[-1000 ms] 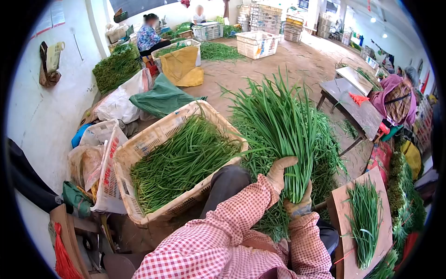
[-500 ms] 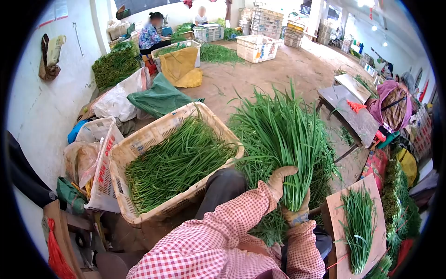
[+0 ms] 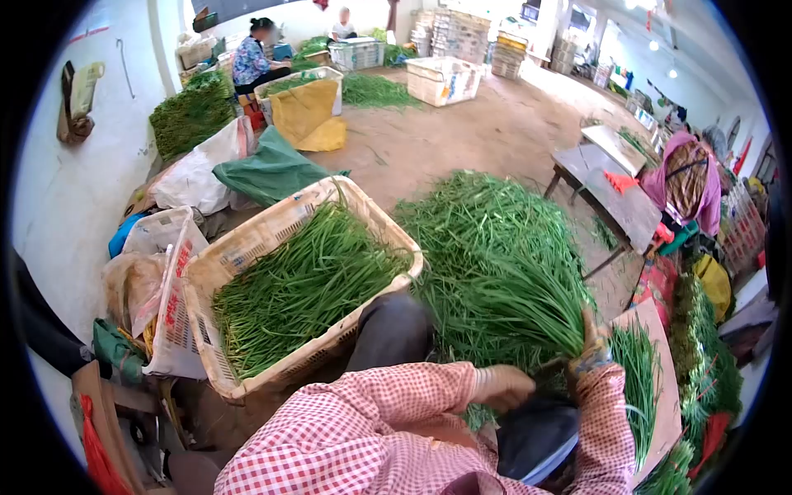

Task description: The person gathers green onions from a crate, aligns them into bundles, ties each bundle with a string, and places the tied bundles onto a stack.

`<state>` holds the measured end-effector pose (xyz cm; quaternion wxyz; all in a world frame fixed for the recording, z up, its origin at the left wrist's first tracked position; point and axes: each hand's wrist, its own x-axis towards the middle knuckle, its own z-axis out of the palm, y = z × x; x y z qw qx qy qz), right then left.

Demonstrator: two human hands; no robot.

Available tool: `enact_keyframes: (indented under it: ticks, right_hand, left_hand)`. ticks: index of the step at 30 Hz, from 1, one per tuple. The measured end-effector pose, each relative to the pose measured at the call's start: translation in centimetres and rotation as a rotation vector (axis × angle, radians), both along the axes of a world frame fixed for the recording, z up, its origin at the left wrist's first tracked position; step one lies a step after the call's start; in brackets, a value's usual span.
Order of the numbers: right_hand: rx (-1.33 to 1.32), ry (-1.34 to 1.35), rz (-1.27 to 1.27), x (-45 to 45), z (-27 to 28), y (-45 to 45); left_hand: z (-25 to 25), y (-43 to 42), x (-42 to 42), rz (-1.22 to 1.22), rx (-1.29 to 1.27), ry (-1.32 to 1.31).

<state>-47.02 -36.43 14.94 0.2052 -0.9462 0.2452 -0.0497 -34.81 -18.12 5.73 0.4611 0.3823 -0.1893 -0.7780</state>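
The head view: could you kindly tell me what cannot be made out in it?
In the head view:
- Left hand: finger detail, blurred.
- Long-leaved green bundle: stem ends, partly covered by the right hand.
- Beige slotted plastic crate: floor, hidden by loose green stalks.
- Narrow green bunch at right: one side, behind the red-and-white checked sleeve.
- Dark wall panel: upper part, cut off by the top edge.

No legible text, blurred red lettering [image 3: 172, 309] on the white crate [image 3: 169, 346] at left
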Motion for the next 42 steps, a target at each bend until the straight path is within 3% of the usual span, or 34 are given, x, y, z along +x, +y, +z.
enact_keyframes:
  ticks: [1,2,3,4,5,7,8,14,15,17,18,21,23,27,29,30,31,33,34,35,36,37,38,39,40,41,42]
  right_hand:
    - [-0.095,-0.107,0.081,-1.4,-0.3,-0.9]
    - [-0.202,-0.212,0.155,-2.7,-0.6,-1.7]
    - [-0.154,-0.077,0.004,-3.9,0.5,-1.0]
    - [-0.082,0.077,-0.136,-5.0,2.1,-0.1]
    - [-0.089,-0.071,-0.036,-6.8,2.2,0.0]
    - [-0.059,-0.095,-0.099,-10.0,2.4,1.4]
    - [-0.028,-0.127,-0.114,-11.1,3.5,3.3]
    - [0.22,-0.519,0.042,-17.7,-2.7,5.6]
    - [0.384,-0.658,0.09,-17.9,-2.8,6.6]
    - [0.386,-0.657,0.059,-18.5,-4.0,7.1]
    - [0.298,-0.603,0.028,-18.9,-4.1,7.4]
    - [0.117,-0.522,-0.034,-19.2,-4.9,8.0]
    - [0.019,-0.492,-0.068,-19.3,-6.1,8.0]
    - [-0.162,-0.391,-0.158,-19.3,-6.5,8.7]
    - [-0.167,-0.267,-0.287,-20.0,-6.8,9.4]
    - [-0.159,-0.265,-0.285,-20.0,-7.0,9.7]
    - [-0.194,-0.258,-0.271,-20.0,-7.0,9.6]
    - [-0.199,-0.212,-0.251,-20.2,-6.8,9.2]
    - [-0.215,-0.223,-0.256,-20.1,-6.6,9.2]
    - [-0.224,-0.231,-0.261,-20.0,-6.6,9.4]
    - [-0.216,-0.229,-0.251,-20.6,-7.5,8.9]
    - [-0.181,-0.296,-0.209,-21.5,-8.9,7.9]
    - [-0.182,-0.307,-0.209,-21.6,-8.8,8.1]
    - [-0.184,-0.319,-0.209,-21.5,-8.6,8.3]
    - [-0.185,-0.33,-0.209,-21.5,-8.4,8.6]
    - [-0.188,-0.337,-0.216,-21.6,-8.5,8.7]
    - [-0.192,-0.344,-0.224,-21.6,-8.6,8.8]
  left_hand:
    - [-0.4,0.5,-1.6,-0.183,-0.087,-0.025]
    - [1.6,1.6,-3.4,-0.2,-0.16,-0.351]
    - [2.8,2.5,-4.2,-0.258,-0.16,-0.31]
    - [4.0,3.2,-4.4,-0.324,-0.406,-0.521]
    - [4.8,3.6,-4.4,-0.379,-0.674,-0.711]
    - [5.2,4.1,-4.5,-0.433,-0.954,-0.84]
    - [5.5,4.5,-4.7,-0.481,-0.954,-0.849]
    - [4.9,5.5,-6.1,-0.569,-1.077,-0.796]
    - [5.2,5.4,-6.4,-0.581,-1.076,-0.783]
    - [5.6,5.3,-7.1,-0.586,-1.288,-0.944]
    - [5.4,5.3,-7.4,-0.432,-1.44,-0.945]
    - [6.7,5.1,-7.5,-0.418,-1.568,-1.122]
    - [7.3,4.8,-7.6,0.055,-1.774,-1.216]
    - [7.0,2.3,-7.2,0.436,-1.635,-1.461]
    - [6.1,1.1,-5.8,0.432,-1.474,-1.54]
    - [6.1,0.9,-5.3,0.168,-1.246,-1.702]
    - [6.1,0.7,-5.3,0.201,-1.055,-1.696]
    - [6.4,-0.2,-3.6,-0.463,-0.723,-1.701]
    - [6.0,0.2,-2.2,-0.523,-0.904,-1.763]
    - [5.2,0.0,-0.3,-0.602,-0.919,-1.732]
    - [4.6,-0.1,2.0,-0.609,-0.793,-1.821]
    - [0.4,-0.9,6.1,-0.597,-0.62,-1.839]
    - [3.1,-1.1,8.4,-0.68,-0.206,-1.945]
    - [5.9,-0.5,10.6,-0.511,0.132,-1.853]
    - [2.7,0.5,13.8,-0.251,0.062,-1.981]
    - [5.8,1.4,13.7,-0.133,0.177,-1.808]
    - [4.8,1.9,15.2,-0.046,-0.079,-1.928]
